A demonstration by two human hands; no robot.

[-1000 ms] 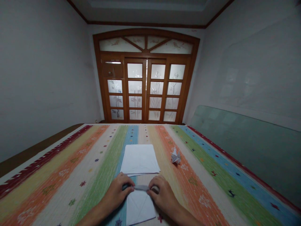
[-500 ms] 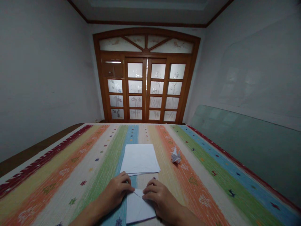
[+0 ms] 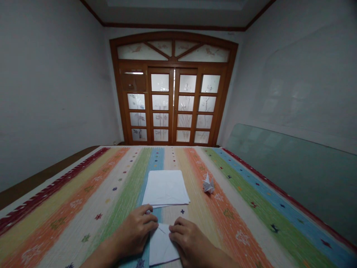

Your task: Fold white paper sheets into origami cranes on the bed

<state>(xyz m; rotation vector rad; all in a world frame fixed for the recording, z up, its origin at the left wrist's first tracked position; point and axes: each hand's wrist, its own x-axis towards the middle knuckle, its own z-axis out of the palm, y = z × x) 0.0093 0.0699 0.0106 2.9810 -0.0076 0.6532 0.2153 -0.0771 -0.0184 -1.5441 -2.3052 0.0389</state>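
A folded white paper [image 3: 163, 247] lies on the striped cloth at the near edge, with a crease line near its top. My left hand [image 3: 139, 227] pinches its upper left edge, fingers curled together. On the opposite side, my right hand [image 3: 187, 238] has its fingers bent and pressed on the paper's upper right edge. Just beyond both hands rests a stack of white sheets [image 3: 166, 187]. A folded paper figure with pointed tips [image 3: 208, 185] stands to the right of the stack.
The striped, patterned cloth [image 3: 108, 186] covers the table. Along the right side leans a pale green glass panel [image 3: 292, 163]. Wooden doors with glass panes [image 3: 174, 104] stand beyond the far edge, between white walls.
My left hand has shifted slightly, its fingers more curled at the paper's edge. My right hand has moved slightly down and covers more of the paper's right side.
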